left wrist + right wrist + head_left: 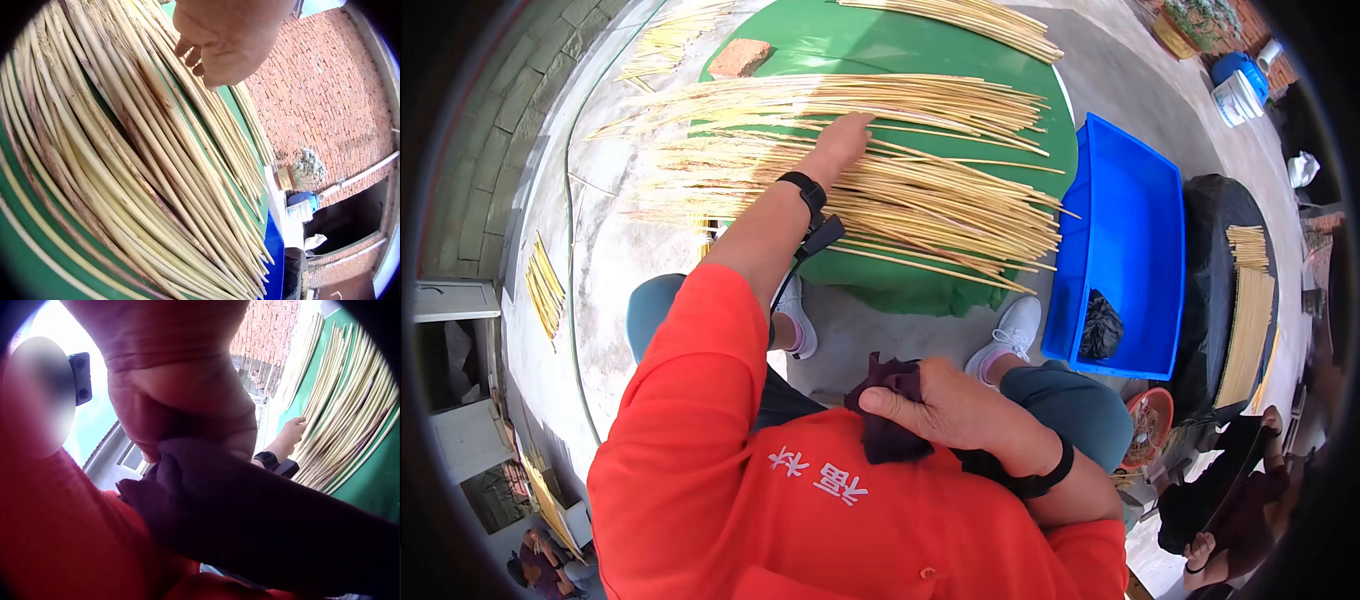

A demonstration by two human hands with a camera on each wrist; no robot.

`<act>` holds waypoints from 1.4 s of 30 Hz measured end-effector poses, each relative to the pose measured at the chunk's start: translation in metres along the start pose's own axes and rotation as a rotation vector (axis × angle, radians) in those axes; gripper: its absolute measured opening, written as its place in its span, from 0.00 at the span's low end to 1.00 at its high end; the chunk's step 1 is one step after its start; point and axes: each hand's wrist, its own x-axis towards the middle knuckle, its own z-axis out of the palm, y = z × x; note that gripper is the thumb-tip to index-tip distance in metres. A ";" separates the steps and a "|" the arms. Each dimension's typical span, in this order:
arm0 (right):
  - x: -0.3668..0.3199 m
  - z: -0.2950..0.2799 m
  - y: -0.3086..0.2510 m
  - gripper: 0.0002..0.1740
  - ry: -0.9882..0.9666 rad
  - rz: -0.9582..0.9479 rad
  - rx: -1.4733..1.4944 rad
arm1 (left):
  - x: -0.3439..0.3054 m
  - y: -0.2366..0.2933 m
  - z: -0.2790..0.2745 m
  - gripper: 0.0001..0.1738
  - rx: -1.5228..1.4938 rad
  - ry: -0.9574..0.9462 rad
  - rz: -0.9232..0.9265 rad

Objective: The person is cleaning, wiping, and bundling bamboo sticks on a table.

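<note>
- Left hand [840,145] over stalks [960,205]; finger closure: cannot tell.
- Right hand [960,403]: fingers clamped on crumpled dark cloth [892,440].
- Stalks long, thin, straw-yellow, brown-blotched.

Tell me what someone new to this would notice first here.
Probably the long, pale stalks, spread in bunches across the green surface, with the left hand reaching in among them. Next might come the bright blue tub just to their right, a crumpled black bag inside. Nearest the viewer, the red shirt stands out, and in front of it the right hand grips a dark cloth.
</note>
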 end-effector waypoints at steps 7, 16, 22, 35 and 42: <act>0.005 -0.024 -0.008 0.26 0.082 0.067 0.099 | 0.050 -0.030 0.032 0.21 0.300 -0.002 0.175; 0.011 -0.029 -0.010 0.26 0.028 0.192 0.073 | 0.035 -0.020 0.040 0.14 0.400 0.201 0.153; 0.013 -0.025 -0.005 0.26 0.040 0.200 0.083 | 0.054 -0.025 0.039 0.11 0.437 0.201 0.200; 0.015 -0.027 -0.005 0.26 0.072 0.176 0.030 | 0.064 -0.027 0.041 0.10 0.514 0.100 0.263; 0.014 -0.024 -0.005 0.26 0.038 0.179 0.001 | 0.062 -0.025 0.039 0.13 0.551 -0.005 0.250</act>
